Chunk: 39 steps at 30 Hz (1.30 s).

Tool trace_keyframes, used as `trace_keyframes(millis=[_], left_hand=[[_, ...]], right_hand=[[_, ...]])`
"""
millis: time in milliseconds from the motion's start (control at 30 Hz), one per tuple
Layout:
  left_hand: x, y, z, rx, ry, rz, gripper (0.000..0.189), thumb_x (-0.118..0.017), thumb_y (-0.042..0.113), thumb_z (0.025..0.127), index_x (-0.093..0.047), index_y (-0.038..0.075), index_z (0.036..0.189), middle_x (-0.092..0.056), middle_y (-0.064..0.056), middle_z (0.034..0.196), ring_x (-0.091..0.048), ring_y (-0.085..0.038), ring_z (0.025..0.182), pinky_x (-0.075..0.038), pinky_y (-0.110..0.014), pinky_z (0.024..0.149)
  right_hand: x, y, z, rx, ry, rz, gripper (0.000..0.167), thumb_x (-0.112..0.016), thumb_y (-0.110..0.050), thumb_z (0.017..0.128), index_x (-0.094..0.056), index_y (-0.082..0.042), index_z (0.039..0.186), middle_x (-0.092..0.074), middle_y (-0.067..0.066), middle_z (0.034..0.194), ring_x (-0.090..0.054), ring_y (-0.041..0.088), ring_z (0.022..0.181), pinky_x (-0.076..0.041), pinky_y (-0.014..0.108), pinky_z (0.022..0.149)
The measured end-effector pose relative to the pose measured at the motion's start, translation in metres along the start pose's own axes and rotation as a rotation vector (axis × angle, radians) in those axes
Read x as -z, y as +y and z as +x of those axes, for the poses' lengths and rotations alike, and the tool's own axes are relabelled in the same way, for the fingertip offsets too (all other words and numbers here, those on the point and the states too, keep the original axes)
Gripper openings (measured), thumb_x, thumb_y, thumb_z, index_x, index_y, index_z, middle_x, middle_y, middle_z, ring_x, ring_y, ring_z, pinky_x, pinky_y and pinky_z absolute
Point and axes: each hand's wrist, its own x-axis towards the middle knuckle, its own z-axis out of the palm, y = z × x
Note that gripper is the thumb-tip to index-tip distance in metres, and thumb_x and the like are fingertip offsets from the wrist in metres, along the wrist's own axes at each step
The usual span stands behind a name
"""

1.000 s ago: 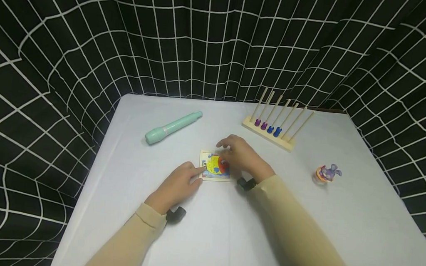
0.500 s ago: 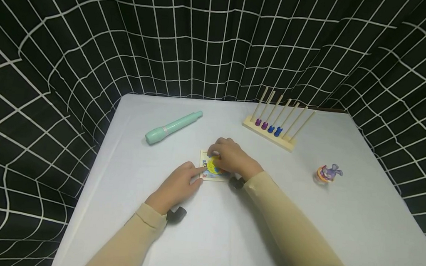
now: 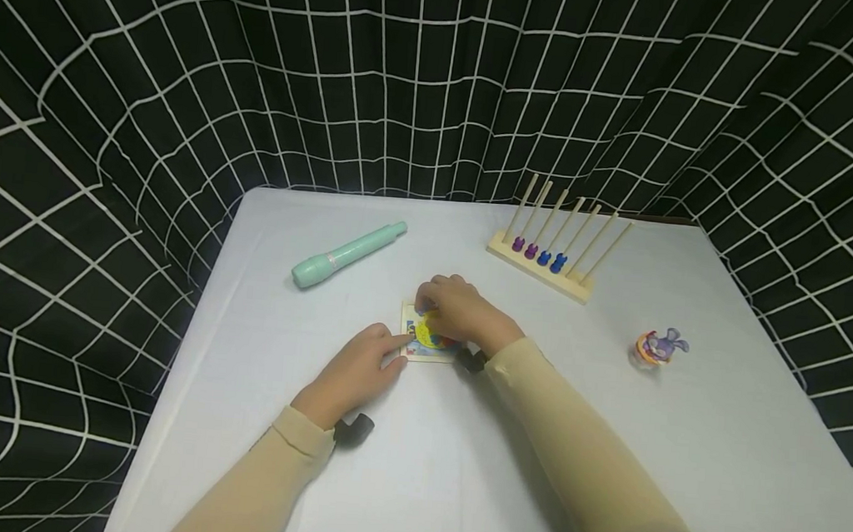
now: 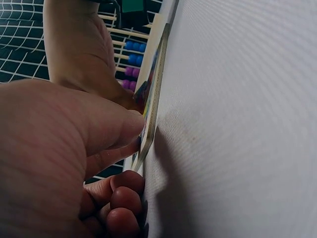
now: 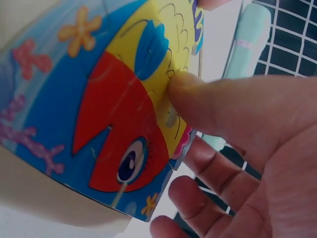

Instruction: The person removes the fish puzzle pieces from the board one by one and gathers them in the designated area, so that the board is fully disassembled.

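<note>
A small square fish puzzle (image 3: 429, 334) in a pale wooden frame lies mid-table, its picture showing a red-and-yellow fish on blue. From the left, my left hand (image 3: 360, 367) rests its extended index finger on the puzzle, with the thumb by the near corner; the other fingers are curled beneath in the left wrist view. My right hand (image 3: 462, 312) reaches over from the right. Its thumb (image 5: 190, 94) presses on the yellow body, while the fingers curl beyond the puzzle's edge. A blue corner (image 4: 141, 90) stands slightly raised beside this hand. Much of the picture is covered in the head view.
A mint-green tube-shaped thing (image 3: 348, 254) lies at the back left. Behind and to the right stands a wooden peg abacus (image 3: 539, 266) with purple and blue beads. A small purple-eared toy (image 3: 658, 348) stands at the right. Black gridded cloth (image 3: 441, 83) surrounds the white table (image 3: 234, 418).
My right hand has moved left onto the puzzle and covered the fish's red head in the head view. It has barely moved over the last half second. My left hand stays in place.
</note>
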Motion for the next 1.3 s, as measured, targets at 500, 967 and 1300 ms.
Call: trace_keyframes(millis=[500, 967, 1300], left_hand=[[-0.001, 0.000, 0.001, -0.002, 0.000, 0.008, 0.045, -0.066, 0.030, 0.109, -0.067, 0.016, 0.151, -0.052, 0.001, 0.100, -0.049, -0.014, 0.087, -0.045, -0.030, 0.076], [-0.001, 0.001, 0.001, 0.004, 0.002, 0.004, 0.044, -0.067, 0.029, 0.108, -0.068, 0.018, 0.151, -0.052, 0.000, 0.099, -0.048, -0.015, 0.086, -0.045, -0.030, 0.076], [0.000, 0.002, 0.001, 0.007, -0.001, 0.002, 0.044, -0.066, 0.029, 0.109, -0.068, 0.017, 0.151, -0.051, -0.001, 0.099, -0.049, -0.015, 0.087, -0.045, -0.031, 0.076]], right_hand=[[-0.007, 0.003, -0.005, -0.004, 0.067, 0.100, 0.038, -0.071, -0.003, 0.098, -0.075, -0.012, 0.135, -0.070, 0.004, 0.129, -0.060, 0.026, 0.124, -0.051, 0.044, 0.117], [-0.009, 0.006, -0.008, -0.009, 0.108, 0.119, 0.029, -0.072, -0.006, 0.099, -0.076, -0.013, 0.126, -0.071, 0.005, 0.125, -0.064, 0.028, 0.124, -0.052, 0.047, 0.116], [-0.003, 0.005, -0.016, -0.077, 0.125, 0.183, 0.022, -0.069, -0.011, 0.105, -0.079, -0.014, 0.124, -0.077, 0.006, 0.123, -0.069, 0.026, 0.115, -0.053, 0.049, 0.115]])
